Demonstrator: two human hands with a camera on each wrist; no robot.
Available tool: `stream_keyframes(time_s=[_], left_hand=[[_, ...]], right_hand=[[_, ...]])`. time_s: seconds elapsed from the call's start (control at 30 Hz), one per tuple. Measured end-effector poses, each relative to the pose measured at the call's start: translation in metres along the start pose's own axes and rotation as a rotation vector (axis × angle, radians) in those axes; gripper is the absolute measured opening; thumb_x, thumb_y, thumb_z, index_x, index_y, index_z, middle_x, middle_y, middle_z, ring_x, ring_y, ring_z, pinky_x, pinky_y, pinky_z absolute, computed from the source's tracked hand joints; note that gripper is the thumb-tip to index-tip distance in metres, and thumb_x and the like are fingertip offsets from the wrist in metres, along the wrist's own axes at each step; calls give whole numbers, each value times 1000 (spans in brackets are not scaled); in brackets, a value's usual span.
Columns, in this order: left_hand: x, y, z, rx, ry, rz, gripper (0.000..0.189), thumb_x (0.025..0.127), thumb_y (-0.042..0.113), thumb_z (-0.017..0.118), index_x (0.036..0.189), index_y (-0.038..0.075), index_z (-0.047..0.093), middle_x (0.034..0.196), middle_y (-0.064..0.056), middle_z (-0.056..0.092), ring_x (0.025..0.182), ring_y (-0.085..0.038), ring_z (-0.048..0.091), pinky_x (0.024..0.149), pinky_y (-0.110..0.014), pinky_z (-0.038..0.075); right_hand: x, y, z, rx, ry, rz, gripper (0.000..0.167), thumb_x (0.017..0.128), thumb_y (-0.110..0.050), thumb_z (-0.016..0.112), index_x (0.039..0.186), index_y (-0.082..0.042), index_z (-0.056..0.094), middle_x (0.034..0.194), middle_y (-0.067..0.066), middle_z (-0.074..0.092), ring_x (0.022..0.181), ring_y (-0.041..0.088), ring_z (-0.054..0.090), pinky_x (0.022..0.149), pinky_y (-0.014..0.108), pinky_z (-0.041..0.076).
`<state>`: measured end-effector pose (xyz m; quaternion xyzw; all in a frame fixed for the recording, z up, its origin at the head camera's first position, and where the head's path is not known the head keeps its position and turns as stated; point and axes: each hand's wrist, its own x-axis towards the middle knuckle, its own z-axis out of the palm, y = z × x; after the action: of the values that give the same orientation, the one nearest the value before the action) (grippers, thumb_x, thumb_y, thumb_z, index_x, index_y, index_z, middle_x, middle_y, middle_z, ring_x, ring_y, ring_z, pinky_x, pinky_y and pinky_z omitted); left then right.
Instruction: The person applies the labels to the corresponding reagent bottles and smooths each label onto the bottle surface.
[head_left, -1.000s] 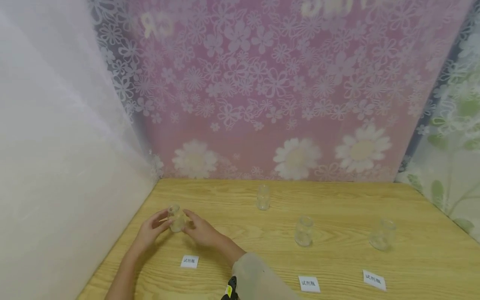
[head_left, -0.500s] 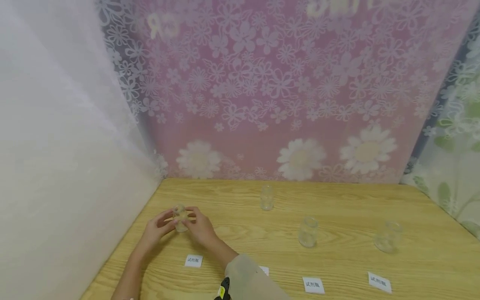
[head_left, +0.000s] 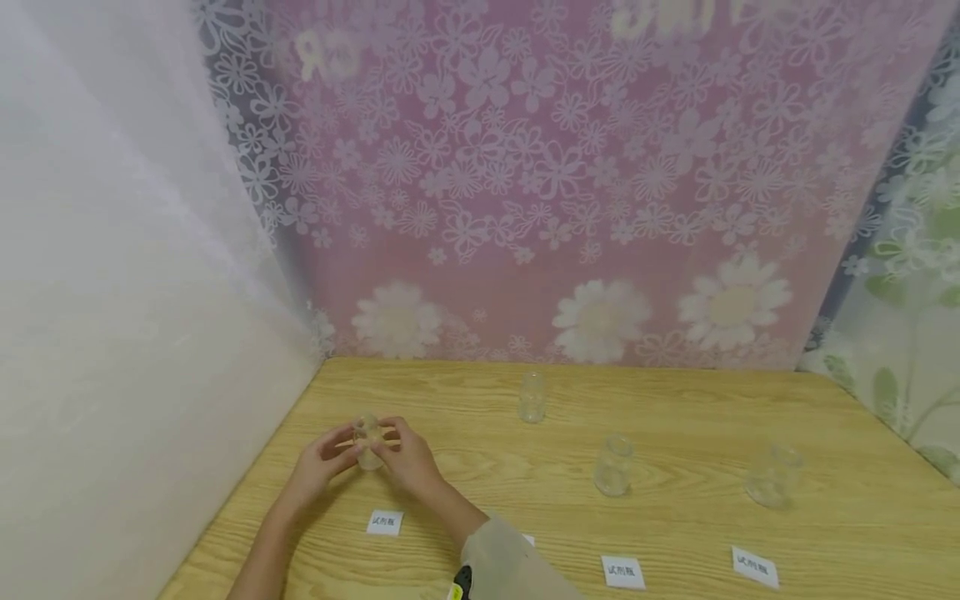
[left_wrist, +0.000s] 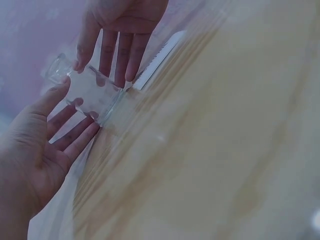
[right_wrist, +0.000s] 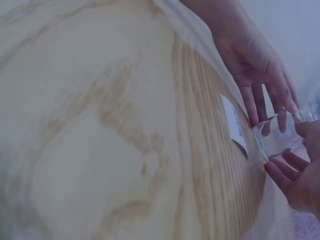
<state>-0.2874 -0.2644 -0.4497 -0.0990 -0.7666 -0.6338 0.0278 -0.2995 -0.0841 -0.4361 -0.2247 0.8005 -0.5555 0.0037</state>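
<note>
A small clear glass reagent bottle point(head_left: 368, 457) stands upright on the left part of the table, between both hands. From its left side my left hand point(head_left: 311, 473) holds it, thumb in front near the shoulder and fingers behind. My right hand point(head_left: 416, 468) holds the other side in the same way. In the left wrist view the bottle point(left_wrist: 85, 92) shows its flared neck and no contents, with the fingers spread along its wall. Its base meets the wood in the right wrist view, beside a white paper label point(right_wrist: 233, 120).
Three more clear glass bottles stand apart: one at the back point(head_left: 532, 398), one right of centre point(head_left: 614, 467), one far right point(head_left: 774, 477). Paper labels with Chinese print lie along the front, such as this label point(head_left: 622, 572). A white curtain point(head_left: 165, 333) borders the table's left side.
The right hand has closed in on the bottle, its thumb now on the front. The bottle and both hands have shifted slightly right. The head view has turned a little.
</note>
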Motion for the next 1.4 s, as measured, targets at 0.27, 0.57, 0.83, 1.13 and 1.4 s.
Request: stream_keyframes(time_s=[0.27,0.57,0.83,1.13,1.4], left_hand=[[-2,0,7,12,-24,40,51,90,11,60,133,-7,38,132,-27,40,117,-41,42,88,-34,44],[-4,-1,13,14,-26,27,51,89,13,62,132,-4,42,132,-24,42,115,-40,45,87,-35,46],[-11,5,25,12,-30,16,50,89,13,62,131,-3,43,131,-23,44,114,-38,46,87,-36,45],[-12,2,30,-2,-38,37,49,87,9,63,129,-6,44,128,-25,45,112,-40,47,85,-33,47],[-12,5,35,-7,-63,59,49,88,8,61,131,-7,42,129,-26,45,113,-40,46,85,-33,47]], right_hand=[[-8,0,-6,9,7,-10,39,93,-22,55,128,-7,45,120,22,52,99,34,57,75,40,51],[-19,0,-12,19,26,20,39,93,-24,56,127,-8,46,118,20,53,98,33,58,74,39,51],[-32,-1,-18,27,31,20,39,94,-23,55,128,-7,45,119,22,52,99,35,57,74,42,51],[-41,-2,-20,18,59,24,39,93,-22,57,126,-6,46,117,22,54,95,32,60,69,36,53],[-45,0,-22,8,94,10,38,92,-22,58,125,-6,47,115,22,54,94,32,60,69,37,53]])
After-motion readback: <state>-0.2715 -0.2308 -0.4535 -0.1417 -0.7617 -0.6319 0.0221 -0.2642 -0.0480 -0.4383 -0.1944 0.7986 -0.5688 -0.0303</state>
